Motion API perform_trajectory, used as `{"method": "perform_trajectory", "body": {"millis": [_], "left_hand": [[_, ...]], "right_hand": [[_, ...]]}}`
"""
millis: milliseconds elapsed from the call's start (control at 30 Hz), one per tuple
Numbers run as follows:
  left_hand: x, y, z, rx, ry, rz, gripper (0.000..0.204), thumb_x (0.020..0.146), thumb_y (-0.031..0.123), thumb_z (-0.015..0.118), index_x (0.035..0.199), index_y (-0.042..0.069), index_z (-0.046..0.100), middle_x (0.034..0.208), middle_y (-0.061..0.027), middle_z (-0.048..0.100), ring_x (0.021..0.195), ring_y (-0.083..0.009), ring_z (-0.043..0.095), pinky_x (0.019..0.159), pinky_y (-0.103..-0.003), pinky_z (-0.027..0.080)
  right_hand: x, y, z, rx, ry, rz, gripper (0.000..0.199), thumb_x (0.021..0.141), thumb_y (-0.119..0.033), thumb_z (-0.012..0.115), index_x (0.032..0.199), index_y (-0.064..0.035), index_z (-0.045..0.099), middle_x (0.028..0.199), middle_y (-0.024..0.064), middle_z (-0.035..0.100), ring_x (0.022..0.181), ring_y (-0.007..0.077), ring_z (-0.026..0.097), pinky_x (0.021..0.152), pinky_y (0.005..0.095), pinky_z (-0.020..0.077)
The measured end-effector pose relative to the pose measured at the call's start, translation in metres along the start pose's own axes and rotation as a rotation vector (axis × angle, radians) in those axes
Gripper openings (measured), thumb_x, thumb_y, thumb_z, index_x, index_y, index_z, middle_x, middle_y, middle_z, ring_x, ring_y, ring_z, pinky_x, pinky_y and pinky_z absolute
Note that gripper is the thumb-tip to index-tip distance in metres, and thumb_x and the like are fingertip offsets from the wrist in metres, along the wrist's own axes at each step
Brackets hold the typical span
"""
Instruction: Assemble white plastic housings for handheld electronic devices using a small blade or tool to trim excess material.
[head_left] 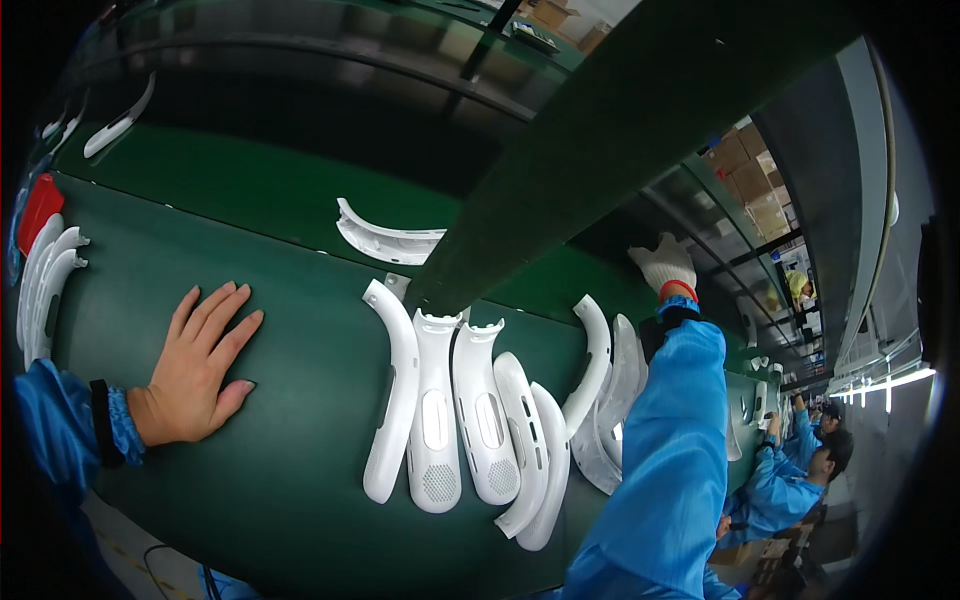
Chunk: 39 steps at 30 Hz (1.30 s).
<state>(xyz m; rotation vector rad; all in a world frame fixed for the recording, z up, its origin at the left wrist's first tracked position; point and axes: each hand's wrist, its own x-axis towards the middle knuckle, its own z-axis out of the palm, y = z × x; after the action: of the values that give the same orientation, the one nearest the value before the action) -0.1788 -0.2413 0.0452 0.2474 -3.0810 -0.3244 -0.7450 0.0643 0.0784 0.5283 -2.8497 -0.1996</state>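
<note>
Resting flat, fingers spread, on worktop (300, 500): bare left hand (195, 375), holding nothing | gloved right hand (665, 265) reaching far, grip unclear | white shells (480, 420) lined up between hands, untouched; one curved piece (385, 240) beyond | judged early stage.

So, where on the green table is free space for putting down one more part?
The widest bare patch of the green table lies between the left hand, flat on it, and the row of white curved parts. The near edge below that hand is bare too. Around the right arm's sleeve it is crowded, parts overlapping.
</note>
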Motion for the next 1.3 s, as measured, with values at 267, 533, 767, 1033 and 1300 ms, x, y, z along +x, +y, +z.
{"method": "perform_trajectory", "body": {"millis": [267,533,767,1033,1300], "left_hand": [[0.002,0.001,-0.003,-0.004,-0.007,0.006,0.075,0.075,0.026,0.068,0.14,-0.003,0.045,0.151,-0.0288,0.034,0.142,-0.0451,0.03,0.116,-0.063,0.016],[-0.001,-0.004,-0.001,-0.02,-0.037,0.003,0.08,0.069,0.022,0.066,0.14,-0.006,0.041,0.15,-0.0325,0.031,0.142,-0.0496,0.028,0.115,-0.067,0.014],[0.002,-0.002,-0.002,-0.017,-0.05,0.006,0.08,0.069,0.022,0.067,0.14,-0.006,0.041,0.151,-0.0324,0.03,0.142,-0.0499,0.028,0.115,-0.067,0.014],[-0.003,0.0,-0.002,-0.013,-0.019,0.006,0.077,0.074,0.023,0.068,0.141,-0.005,0.042,0.152,-0.03,0.031,0.143,-0.0475,0.027,0.116,-0.065,0.014],[-0.008,0.0,0.005,-0.023,0.103,0.038,0.071,0.081,0.022,0.067,0.143,-0.002,0.042,0.152,-0.0256,0.033,0.143,-0.0425,0.029,0.118,-0.06,0.017]], "right_hand": [[0.023,0.021,0.046,-0.158,-0.047,0.002,0.028,0.088,-0.025,0.064,0.107,-0.0036,0.065,0.11,0.0235,0.069,0.103,0.041,0.067,0.088,0.0492,0.0546],[0.043,0.044,0.082,-0.272,-0.028,-0.111,0.031,0.09,-0.018,0.056,0.119,-0.0072,0.061,0.111,0.0197,0.07,0.104,0.0401,0.067,0.089,0.0483,0.0554],[0.048,0.061,0.08,-0.326,-0.098,-0.124,0.038,0.092,-0.021,0.054,0.128,-0.0102,0.058,0.116,0.0184,0.069,0.106,0.0396,0.066,0.089,0.0482,0.0538],[0.019,-0.001,-0.003,0.009,0.168,0.046,0.036,0.094,-0.025,0.051,0.126,-0.0103,0.059,0.117,0.0209,0.067,0.107,0.0407,0.064,0.09,0.049,0.0513],[-0.05,0.011,-0.135,0.609,0.365,0.249,0.027,0.091,-0.018,0.054,0.109,-0.0013,0.065,0.085,0.0163,0.072,0.075,0.0301,0.071,0.064,0.0381,0.0559]]}}
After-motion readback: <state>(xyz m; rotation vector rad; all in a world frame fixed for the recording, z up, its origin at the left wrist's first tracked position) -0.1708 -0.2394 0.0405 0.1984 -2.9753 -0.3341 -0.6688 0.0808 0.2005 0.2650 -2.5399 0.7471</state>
